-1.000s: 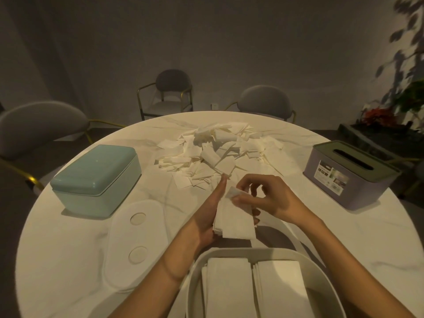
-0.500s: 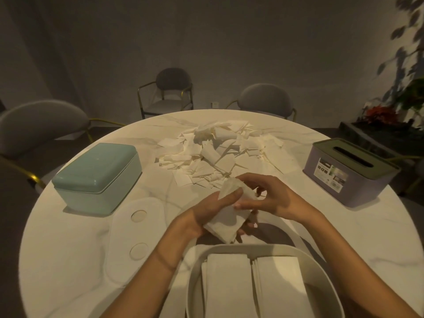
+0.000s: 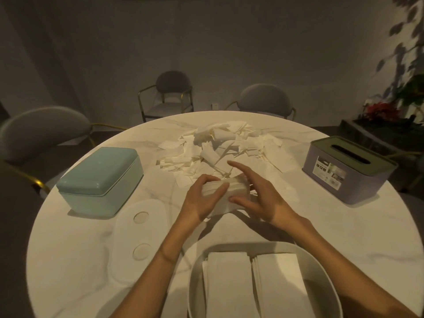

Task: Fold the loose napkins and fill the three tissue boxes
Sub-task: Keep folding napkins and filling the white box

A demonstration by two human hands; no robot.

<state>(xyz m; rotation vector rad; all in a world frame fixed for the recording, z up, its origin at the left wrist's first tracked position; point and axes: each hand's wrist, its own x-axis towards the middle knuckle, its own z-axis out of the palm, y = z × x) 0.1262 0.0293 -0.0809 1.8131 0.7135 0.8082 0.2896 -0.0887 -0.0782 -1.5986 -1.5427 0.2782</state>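
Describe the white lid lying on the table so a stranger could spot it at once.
On the round marble table, look just in front of the closed teal tissue box, left of the person's left forearm. The flat white lid lies there. Unlike the scattered napkins, it is rigid and rounded, with two circular marks.

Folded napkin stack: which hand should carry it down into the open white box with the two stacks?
Left, probably. The left hand grips the folded napkin stack, curled round it, while the right hand only steadies it with straight fingers. The open white box sits directly below both hands.
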